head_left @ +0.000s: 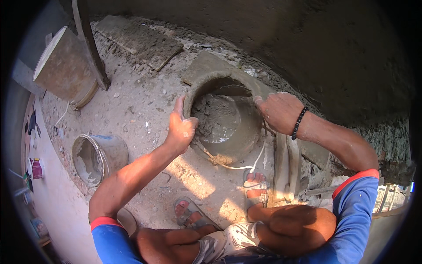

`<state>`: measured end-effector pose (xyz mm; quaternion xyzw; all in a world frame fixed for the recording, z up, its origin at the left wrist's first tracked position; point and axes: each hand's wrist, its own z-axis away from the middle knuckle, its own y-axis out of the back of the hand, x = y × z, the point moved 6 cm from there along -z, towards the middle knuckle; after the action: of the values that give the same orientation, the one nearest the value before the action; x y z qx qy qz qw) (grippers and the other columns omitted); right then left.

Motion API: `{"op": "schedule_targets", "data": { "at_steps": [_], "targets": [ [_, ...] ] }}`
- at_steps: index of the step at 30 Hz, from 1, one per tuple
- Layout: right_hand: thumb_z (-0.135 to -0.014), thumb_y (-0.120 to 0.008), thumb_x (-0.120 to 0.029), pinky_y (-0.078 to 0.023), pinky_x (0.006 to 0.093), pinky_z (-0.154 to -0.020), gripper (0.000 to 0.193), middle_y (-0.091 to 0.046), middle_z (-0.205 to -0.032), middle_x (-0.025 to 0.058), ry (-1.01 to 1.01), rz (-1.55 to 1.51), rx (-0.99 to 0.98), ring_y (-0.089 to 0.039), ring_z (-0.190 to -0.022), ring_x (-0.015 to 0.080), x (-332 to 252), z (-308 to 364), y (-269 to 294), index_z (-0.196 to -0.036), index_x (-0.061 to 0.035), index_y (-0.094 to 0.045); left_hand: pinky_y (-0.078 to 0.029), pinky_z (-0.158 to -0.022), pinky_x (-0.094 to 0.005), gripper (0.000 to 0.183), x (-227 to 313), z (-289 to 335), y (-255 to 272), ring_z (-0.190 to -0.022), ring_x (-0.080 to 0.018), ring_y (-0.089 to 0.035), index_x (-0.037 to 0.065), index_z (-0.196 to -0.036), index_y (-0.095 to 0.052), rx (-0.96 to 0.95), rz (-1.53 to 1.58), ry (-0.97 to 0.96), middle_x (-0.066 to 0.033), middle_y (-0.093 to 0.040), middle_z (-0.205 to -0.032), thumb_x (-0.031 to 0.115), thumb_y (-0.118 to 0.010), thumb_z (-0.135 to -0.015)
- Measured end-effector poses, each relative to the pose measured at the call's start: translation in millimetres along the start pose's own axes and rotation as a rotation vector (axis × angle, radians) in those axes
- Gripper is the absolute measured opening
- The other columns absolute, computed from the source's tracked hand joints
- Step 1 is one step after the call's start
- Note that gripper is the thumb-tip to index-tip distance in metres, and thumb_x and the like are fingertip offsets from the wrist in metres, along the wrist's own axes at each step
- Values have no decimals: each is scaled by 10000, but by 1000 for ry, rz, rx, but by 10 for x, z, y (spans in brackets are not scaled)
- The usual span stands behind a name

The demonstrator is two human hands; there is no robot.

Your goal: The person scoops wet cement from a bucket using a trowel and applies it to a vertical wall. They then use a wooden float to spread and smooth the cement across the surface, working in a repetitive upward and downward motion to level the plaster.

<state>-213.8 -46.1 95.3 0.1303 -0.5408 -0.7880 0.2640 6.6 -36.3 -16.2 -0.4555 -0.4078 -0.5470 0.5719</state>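
Observation:
Between my hands is a mortar-caked bucket (pixel 239 147), tilted so that its mouth faces me. Wet grey mortar (pixel 210 115) lies inside it, with a shiny watery patch lower down. My left hand (pixel 181 130) is closed on the left rim, thumb toward the mouth. On the opposite side, my right hand (pixel 281 112) grips the rim with curled fingers, a black bead bracelet at the wrist. A pale rope (pixel 235 167) hangs from the bucket's near side, above my sandalled feet.
A smaller mortar-stained bucket (pixel 115 153) lies on its side at left. Behind it, a tall bucket (pixel 68 68) leans by an upright plank (pixel 90 46). A mortar-covered board (pixel 140 42) rests on the rubble-strewn floor. A dark wall (pixel 325 53) rises beyond; boards (pixel 288 165) lie at right.

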Motion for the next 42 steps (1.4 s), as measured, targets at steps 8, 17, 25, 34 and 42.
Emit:
{"op": "schedule_targets", "data": {
  "at_steps": [8,17,25,34,42],
  "targets": [
    [-820,-561,-65,-551,445,-644,247,-656,-784,230,204,-45,-37,-684,-786,375,-476,-20,-774,-1012,91,-559,-369,-888,-304,787,103,-69,-181,-1039,-218,-464,-36,-1468,-285,-151,-77,-19,-186,-483,-1192,-76,-478,-706],
    [-784,-612,-114,-559,448,-675,154,-681,-770,206,247,-38,-269,-696,-768,355,-269,62,-551,-882,-13,-674,-338,-526,-242,859,150,-41,-143,-595,-86,-411,58,-1520,-257,-51,51,84,-22,-477,-743,-77,-490,-705],
    [-804,-607,-115,-554,448,-678,143,-699,-793,170,51,101,29,-702,-796,341,-108,-17,199,-847,-33,-716,-318,-518,-240,862,92,-19,-47,-576,-79,-399,42,-1515,-255,9,-27,112,-4,-457,-696,-85,-491,-696],
    [-826,-608,-144,-560,388,-747,197,-719,-920,163,63,282,-263,-706,-897,312,-328,-546,-477,-930,-10,-708,-417,-583,-253,782,61,-39,-251,-688,-110,-488,-21,-1462,-304,-19,-161,-93,-103,-548,-955,-79,-495,-705],
    [-840,-590,-200,-548,409,-695,291,-691,-892,161,382,138,-777,-680,-841,286,-215,-648,-736,-1052,-15,-664,-388,-559,-237,806,56,22,-192,-654,-96,-482,-18,-1486,-277,-26,-117,-93,-92,-550,-901,-78,-482,-709]
  ]
}}
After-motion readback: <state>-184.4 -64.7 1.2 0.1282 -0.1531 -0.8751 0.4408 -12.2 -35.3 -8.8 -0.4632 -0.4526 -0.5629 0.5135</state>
